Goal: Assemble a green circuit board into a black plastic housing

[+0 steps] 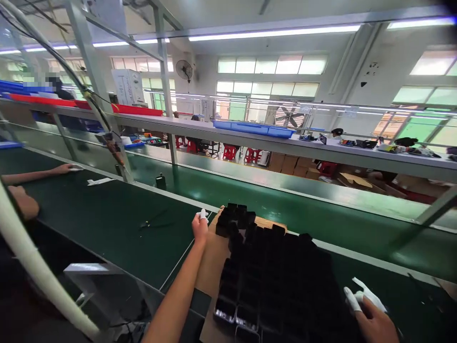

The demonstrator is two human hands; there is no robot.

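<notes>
My left hand [200, 226] is at the far left edge of a brown cardboard sheet [208, 271], with white covers on its fingertips. Its fingers look curled together, and anything inside them is hidden. Many black box-shaped pieces [274, 276] stand in close rows on the cardboard, between my two hands. To the right of these rows is my right hand [374, 317], over the dark green bench. White covers sit on its fingers too, one with a loose pointed end. Those fingers are apart, and I see nothing held between them.
A green conveyor belt [221, 193] runs behind the bench. On it stands a small black piece [161, 181]. A co-worker's hand [66, 168] rests at the left, near a white strip [100, 181]. Metal posts [167, 90] carry a shelf with a blue tray [253, 129].
</notes>
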